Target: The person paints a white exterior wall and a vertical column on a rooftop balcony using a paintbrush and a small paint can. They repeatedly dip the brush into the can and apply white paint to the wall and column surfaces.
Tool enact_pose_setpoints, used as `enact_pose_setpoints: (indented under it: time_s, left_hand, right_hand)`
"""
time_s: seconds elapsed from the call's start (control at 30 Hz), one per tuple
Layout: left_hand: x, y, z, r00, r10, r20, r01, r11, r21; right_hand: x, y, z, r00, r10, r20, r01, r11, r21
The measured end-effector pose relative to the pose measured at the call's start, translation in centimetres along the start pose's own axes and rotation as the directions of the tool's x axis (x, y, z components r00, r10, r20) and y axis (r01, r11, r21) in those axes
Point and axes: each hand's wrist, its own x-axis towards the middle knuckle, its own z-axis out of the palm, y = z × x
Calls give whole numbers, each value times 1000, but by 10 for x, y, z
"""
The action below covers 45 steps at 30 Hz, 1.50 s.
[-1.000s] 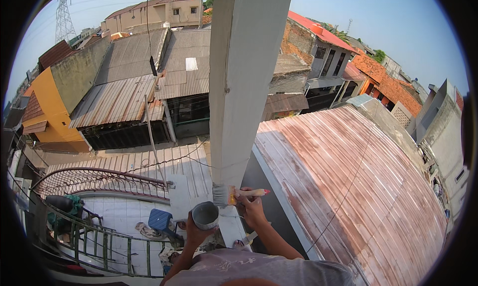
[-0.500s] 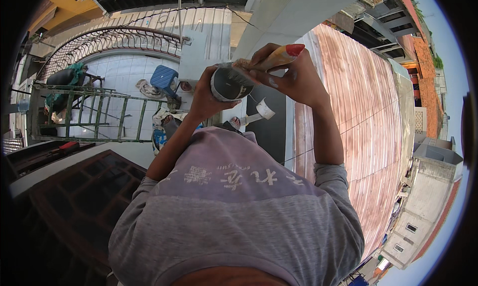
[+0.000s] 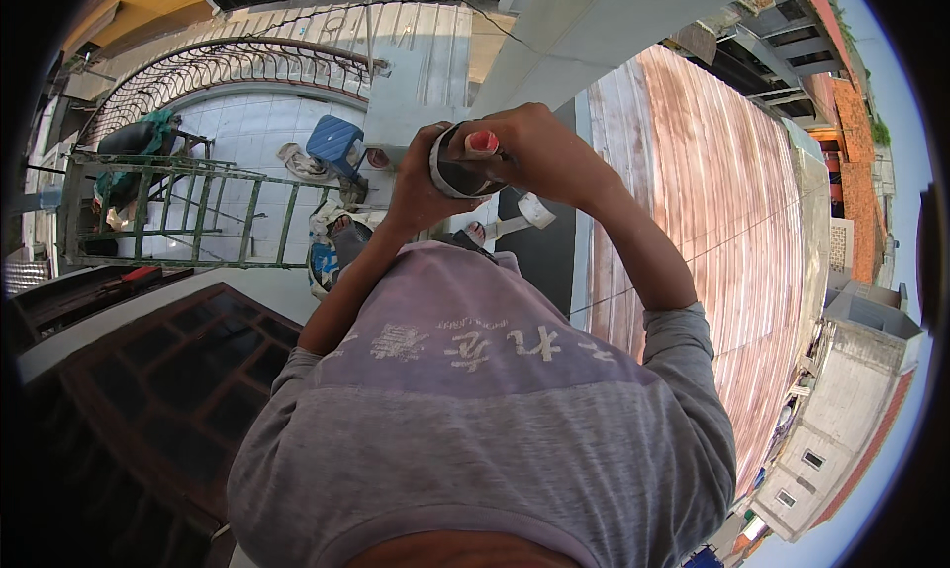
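Observation:
My left hand (image 3: 412, 192) is wrapped round the side of a small round paint pot (image 3: 461, 180) with a pale, smeared rim and a dark grey inside. In my right hand (image 3: 546, 154) is a paintbrush (image 3: 482, 143), held upright over the pot. Its red-tipped handle end points up toward me. The bristles are hidden beneath my fingers and the handle, so I cannot tell how deep they sit in the pot.
Left of me lie a green ladder (image 3: 203, 217), a blue plastic stool (image 3: 335, 144) and a curved metal railing (image 3: 247, 58). A white pot-like thing (image 3: 535, 211) is below my right wrist. Corrugated roofing (image 3: 703, 202) spreads to the right, beside a grey column (image 3: 584, 39).
The brush has moved left from the pot's rim to over its opening, and its handle has swung from slanting right to upright. My left hand still holds the pot.

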Motion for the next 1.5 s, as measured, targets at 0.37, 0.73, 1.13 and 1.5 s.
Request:
enact_pose_setpoints:
  time_s: [0.37,0.73,1.13,1.5]
  left_hand:
    - [8,-5,8,998,5,70,-7,1000,17]
    - [11,-6,15,998,22,60,-16,995,-98]
    - [13,-5,10,999,38,10,-38,999,-14]
    - [11,-12,1,1000,-15,-16,14,999,-35]
  right_hand:
    - [-4,16,5,1000,17,-11,-19,974,-227]
    - [-11,22,4,994,-14,-109,3,994,-107]
    - [0,19,4,999,-40,-34,33,985,-170]
    - [7,13,-6,996,-37,-85,25,991,-129]
